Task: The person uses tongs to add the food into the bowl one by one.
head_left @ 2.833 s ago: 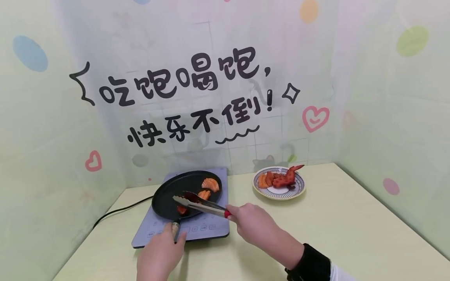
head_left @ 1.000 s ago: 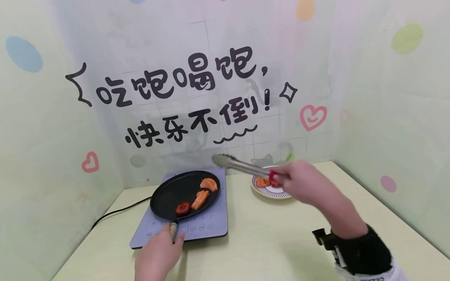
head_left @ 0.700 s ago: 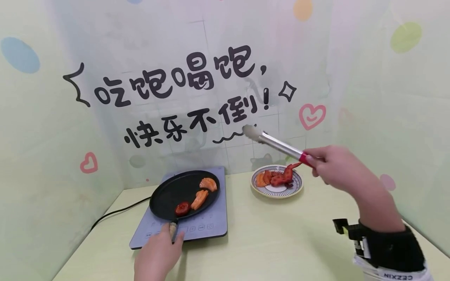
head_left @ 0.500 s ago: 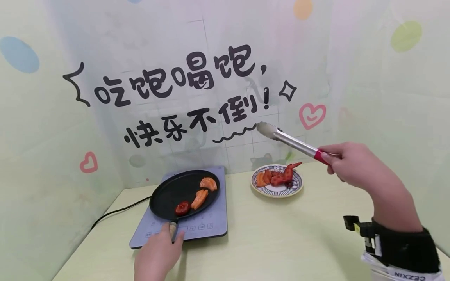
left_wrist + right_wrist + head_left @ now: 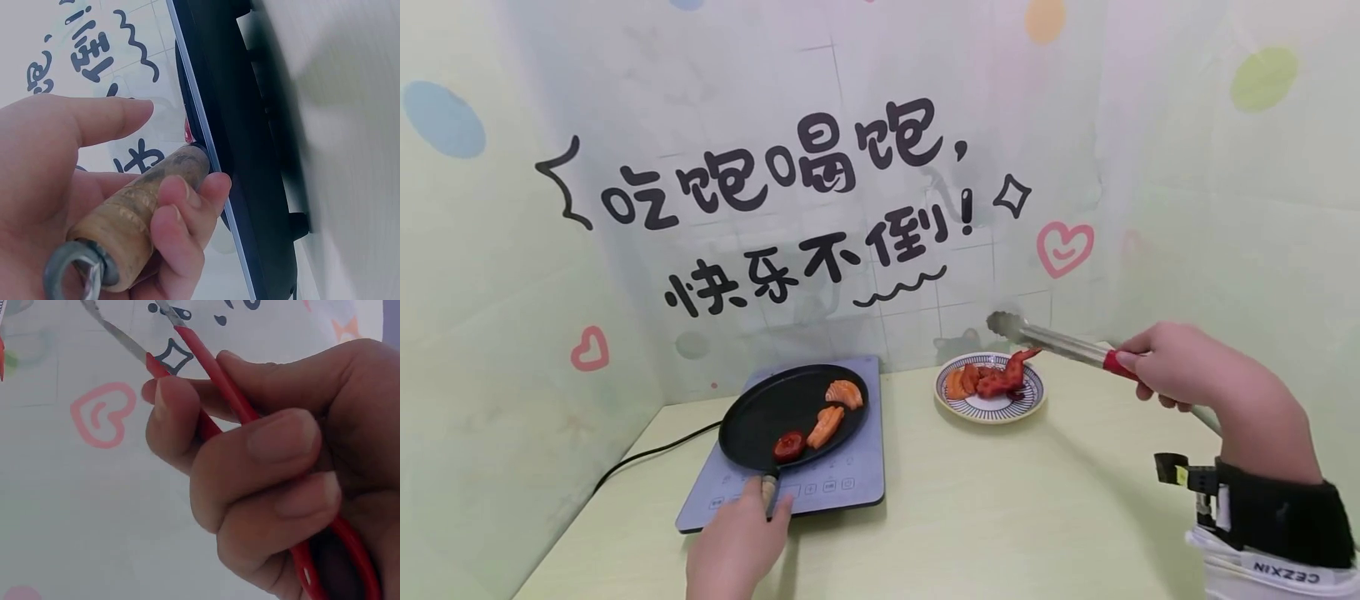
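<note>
In the head view my left hand (image 5: 739, 533) grips the wooden handle of a black frying pan (image 5: 760, 417). The left wrist view shows its fingers curled round that wooden handle (image 5: 134, 219), thumb lifted off. Inside the pan lie two orange salmon pieces (image 5: 826, 427) and a dark red round slice (image 5: 789, 447). My right hand (image 5: 1202, 371) holds metal tongs (image 5: 1060, 342) by their red grips (image 5: 215, 375), fingers wrapped round both arms. The tips, with no food seen in them, hover above and right of a patterned plate (image 5: 951, 407) bearing a red chicken wing (image 5: 1003, 379) and orange pieces (image 5: 958, 383).
Under the pan sits a flat induction cooker (image 5: 850, 492) with its black cord (image 5: 655, 450) running left. The pale table (image 5: 970, 517) meets a printed cloth backdrop (image 5: 820, 333) behind, and cloth walls stand on both sides.
My right hand has lifted the tongs out of the pan, swung them right past the plate, then lowered them somewhat. The dark red slice now shows fully in the pan. My left hand stays on the handle.
</note>
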A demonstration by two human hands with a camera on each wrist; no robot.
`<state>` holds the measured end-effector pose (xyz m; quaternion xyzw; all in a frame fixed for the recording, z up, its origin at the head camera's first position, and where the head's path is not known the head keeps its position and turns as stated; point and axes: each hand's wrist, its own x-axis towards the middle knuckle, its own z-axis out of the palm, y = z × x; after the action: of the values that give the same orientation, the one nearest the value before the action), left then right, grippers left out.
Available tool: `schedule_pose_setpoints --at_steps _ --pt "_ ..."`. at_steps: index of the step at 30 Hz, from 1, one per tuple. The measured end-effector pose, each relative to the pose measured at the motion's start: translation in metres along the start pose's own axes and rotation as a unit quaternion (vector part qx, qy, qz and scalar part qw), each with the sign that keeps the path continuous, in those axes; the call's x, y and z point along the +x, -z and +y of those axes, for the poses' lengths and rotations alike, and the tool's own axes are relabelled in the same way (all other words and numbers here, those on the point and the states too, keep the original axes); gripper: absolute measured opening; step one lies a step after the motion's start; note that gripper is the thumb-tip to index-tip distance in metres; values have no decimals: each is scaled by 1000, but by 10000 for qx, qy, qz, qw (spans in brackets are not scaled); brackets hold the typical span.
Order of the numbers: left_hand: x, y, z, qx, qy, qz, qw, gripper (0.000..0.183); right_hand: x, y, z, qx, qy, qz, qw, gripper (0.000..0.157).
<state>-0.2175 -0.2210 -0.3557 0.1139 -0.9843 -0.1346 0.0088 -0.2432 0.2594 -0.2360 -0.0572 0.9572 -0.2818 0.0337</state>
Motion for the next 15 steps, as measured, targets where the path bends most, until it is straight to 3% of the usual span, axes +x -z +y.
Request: schedule_pose_setpoints --at_steps 6,15 --pt "0 0 0 14 7 -23 10000 73 4 -4 20 254 -371 -454 9980 27" --pt "0 1 1 -17 5 -64 10000 74 12 -12 34 362 -693 -768 9940 22"
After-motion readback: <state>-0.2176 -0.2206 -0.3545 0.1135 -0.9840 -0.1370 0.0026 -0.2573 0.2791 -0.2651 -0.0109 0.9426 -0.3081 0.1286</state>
